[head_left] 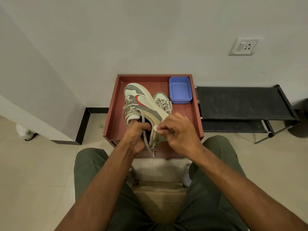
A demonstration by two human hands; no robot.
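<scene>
The left hand (137,136) grips the sneaker (144,101) by its collar over the near edge of the tray (187,117), and the right hand (180,135) pinches a small white pad (155,128) at the heel, so this appears to be the wiping step, and the next move likely calls for short, firm strokes.

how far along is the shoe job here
Early, it seems. Done: one sneaker is tilted on its side over the red table, laces loose. In hand: the left hand grips it at the opening while the right hand pinches a small white piece against its heel side. Left: the second sneaker lies on the table beside the blue tub, with neither hand on it.
</scene>
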